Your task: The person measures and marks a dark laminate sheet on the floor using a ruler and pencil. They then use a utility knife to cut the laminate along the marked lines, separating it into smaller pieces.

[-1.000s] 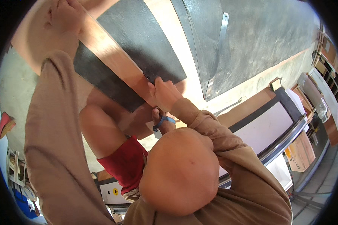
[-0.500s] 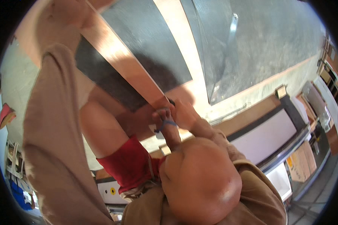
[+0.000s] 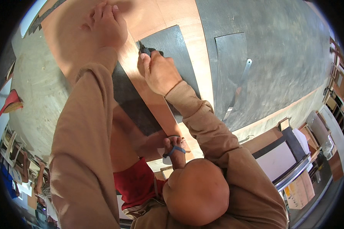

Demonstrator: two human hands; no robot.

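My left hand (image 3: 107, 28) lies with fingers stretched at the upper end of a long wooden strip (image 3: 128, 66), which lies diagonally over a dark grey sheet (image 3: 133, 101) on a pale plywood board (image 3: 57, 30). My right hand (image 3: 160, 72) grips a dark cutter knife (image 3: 145, 49) at the strip's right edge, just below my left hand; its blade tip is too small to make out clearly. My sandalled foot (image 3: 176, 147) is at the strip's lower end. To the right, a thin metal ruler (image 3: 247, 66) rests on a larger dark sheet (image 3: 279, 57).
A red shoe-like object (image 3: 11, 101) lies on the floor at left. Framed panels (image 3: 275, 160), boards and boxes (image 3: 300, 189) lie at lower right. Several people (image 3: 42, 183) appear partly at the lower-left rim. My bare knee and red shorts (image 3: 130, 175) are below the work.
My right hand has moved from the strip's lower end up along its edge, with the knife, to near my left hand. The camera's view has shifted, so the sheets appear further right.
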